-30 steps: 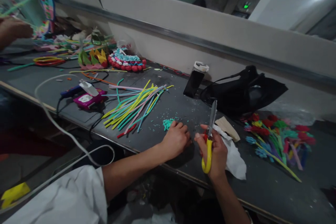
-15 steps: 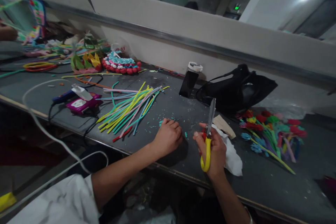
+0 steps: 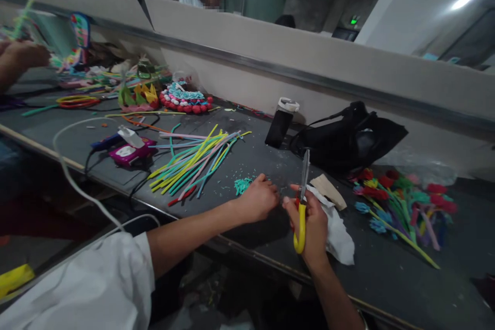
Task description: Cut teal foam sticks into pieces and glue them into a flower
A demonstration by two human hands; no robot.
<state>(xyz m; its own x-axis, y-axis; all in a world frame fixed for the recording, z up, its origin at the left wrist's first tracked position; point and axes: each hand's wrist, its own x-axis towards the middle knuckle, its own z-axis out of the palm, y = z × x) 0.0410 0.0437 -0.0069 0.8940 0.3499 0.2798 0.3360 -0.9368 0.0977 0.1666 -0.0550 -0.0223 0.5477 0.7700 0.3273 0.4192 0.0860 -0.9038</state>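
My right hand (image 3: pixel 315 224) is wrapped round the yellow and red handles of a pair of scissors (image 3: pixel 301 224), whose blades point up and away from me. Just left of it, my left hand (image 3: pixel 260 198) rests low over the dark table with its fingers curled in; whatever they may hold is hidden. Close beside that hand lies a small heap of teal clippings (image 3: pixel 242 186), with more bits scattered around it. Farther left, a loose bundle of coloured pipe cleaners (image 3: pixel 197 162) in yellow, teal, pink and blue is spread on the table.
A black bottle (image 3: pixel 279 126) with a white lid and a black bag (image 3: pixel 351 139) stand toward the wall. Crumpled white tissue (image 3: pixel 340 240) and pipe-cleaner flowers (image 3: pixel 406 201) lie right. A purple power strip (image 3: pixel 131 153) with cables sits left. Another person's hands (image 3: pixel 23 56) show far left.
My left hand has shifted right, toward the scissors, leaving the teal heap more exposed. The scissors remain in my right hand. At far left, the other person's hands have come further into view.
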